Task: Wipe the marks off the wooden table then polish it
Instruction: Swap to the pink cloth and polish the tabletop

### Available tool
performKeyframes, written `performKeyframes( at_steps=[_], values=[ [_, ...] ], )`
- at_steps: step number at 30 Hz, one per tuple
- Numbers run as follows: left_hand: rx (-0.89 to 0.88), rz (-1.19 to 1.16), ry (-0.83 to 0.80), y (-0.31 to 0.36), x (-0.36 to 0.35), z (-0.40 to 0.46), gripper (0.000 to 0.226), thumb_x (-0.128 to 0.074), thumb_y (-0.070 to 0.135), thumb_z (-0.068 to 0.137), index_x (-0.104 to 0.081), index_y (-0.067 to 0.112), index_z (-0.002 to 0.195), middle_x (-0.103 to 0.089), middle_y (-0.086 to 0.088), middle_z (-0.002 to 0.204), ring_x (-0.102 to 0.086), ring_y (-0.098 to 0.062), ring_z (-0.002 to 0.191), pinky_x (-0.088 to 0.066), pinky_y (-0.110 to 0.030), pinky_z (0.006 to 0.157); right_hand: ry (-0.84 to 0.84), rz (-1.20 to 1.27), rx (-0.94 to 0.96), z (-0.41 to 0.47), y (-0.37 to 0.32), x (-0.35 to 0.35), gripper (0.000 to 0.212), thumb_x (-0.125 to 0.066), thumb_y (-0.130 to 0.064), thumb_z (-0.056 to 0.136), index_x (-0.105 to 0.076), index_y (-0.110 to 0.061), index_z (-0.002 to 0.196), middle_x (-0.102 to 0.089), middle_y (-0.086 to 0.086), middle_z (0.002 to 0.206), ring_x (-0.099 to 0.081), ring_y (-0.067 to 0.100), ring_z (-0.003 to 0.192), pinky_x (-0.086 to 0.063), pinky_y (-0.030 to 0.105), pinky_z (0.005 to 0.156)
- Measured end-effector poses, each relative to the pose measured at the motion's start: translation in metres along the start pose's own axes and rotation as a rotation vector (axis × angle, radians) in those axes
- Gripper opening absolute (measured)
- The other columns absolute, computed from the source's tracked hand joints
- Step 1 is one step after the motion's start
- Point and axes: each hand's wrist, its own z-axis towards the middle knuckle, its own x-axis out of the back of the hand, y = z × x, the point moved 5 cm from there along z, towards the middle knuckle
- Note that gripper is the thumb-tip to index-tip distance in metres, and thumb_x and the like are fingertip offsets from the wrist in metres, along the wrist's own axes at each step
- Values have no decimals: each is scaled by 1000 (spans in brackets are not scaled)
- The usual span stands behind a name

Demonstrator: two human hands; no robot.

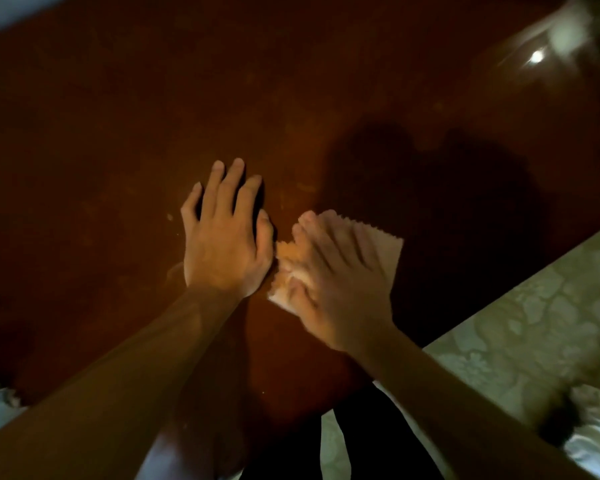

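While left hand point(224, 237) lies flat on table point(118, 116) | right hand point(333, 282) spread, pressing cloth point(388, 251)

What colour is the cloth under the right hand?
Pale, off-white to peach cloth with zigzag-cut edges; the head view shows it, somewhat motion-blurred.

Bare forearms, no sleeves, left grip point(224, 233), right grip point(340, 285) motion-blurred
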Motion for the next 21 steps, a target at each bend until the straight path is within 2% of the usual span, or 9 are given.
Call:
performKeyframes(
  at_steps=[2,5,7,9,12,16,18,21],
  values=[
    [5,-9,-4,1,1,0,48,-36,34,102,-44,13,145,-35,-10,159,-20,-26,151,-12,-46,120,-6,-23,-38,20,42,10,72,-30,-55,98,-34,-15,157,-32,12,164,-26,33,153,-17,49,122],
    [6,-13,-3,3,4,0,48,-38,32,102,-46,12,145,-36,-10,158,-22,-27,151,-14,-46,119,50,-21,-296,58,98,32,76,-19,-57,98,-28,-12,159,-27,12,167,-19,32,155,-13,50,125],
    [12,-15,-13,4,5,0,48,-38,31,101,-47,11,144,-37,-11,158,-23,-27,151,-15,-47,119,68,-93,-401,75,91,33,75,-12,-55,99,-25,-14,161,-22,11,168,-14,31,157,-11,50,126],
    [18,-8,-32,3,6,1,49,-37,31,101,-47,11,144,-36,-11,158,-23,-27,151,-17,-48,119,64,-93,-325,79,51,23,70,-14,-52,102,-25,-17,161,-21,10,169,-13,32,157,-12,51,126],
    [19,14,-65,1,6,1,53,-30,34,100,-46,12,145,-36,-12,158,-23,-28,151,-19,-50,118,20,-63,-61,65,-7,6,65,-26,-43,103,-31,-11,159,-27,12,167,-20,33,155,-17,54,125],
    [19,20,-95,2,4,1,53,-29,35,101,-44,13,147,-33,-10,160,-20,-26,152,-17,-49,119,-8,-39,148,86,12,13,65,-22,-46,103,-33,-12,158,-28,10,166,-20,30,156,-19,52,124],
    [26,21,-94,2,4,2,52,-31,34,101,-43,14,147,-32,-10,160,-19,-26,152,-15,-48,120,25,-46,101,120,40,24,65,-23,-48,104,-33,-13,158,-29,10,166,-21,30,155,-18,49,125],
    [32,35,-86,2,4,2,52,-34,33,100,-45,13,147,-34,-10,160,-19,-26,152,-15,-47,120,84,-49,-88,168,69,37,63,-29,-47,105,-32,-14,158,-27,10,167,-18,30,156,-13,48,124]
  ],
)
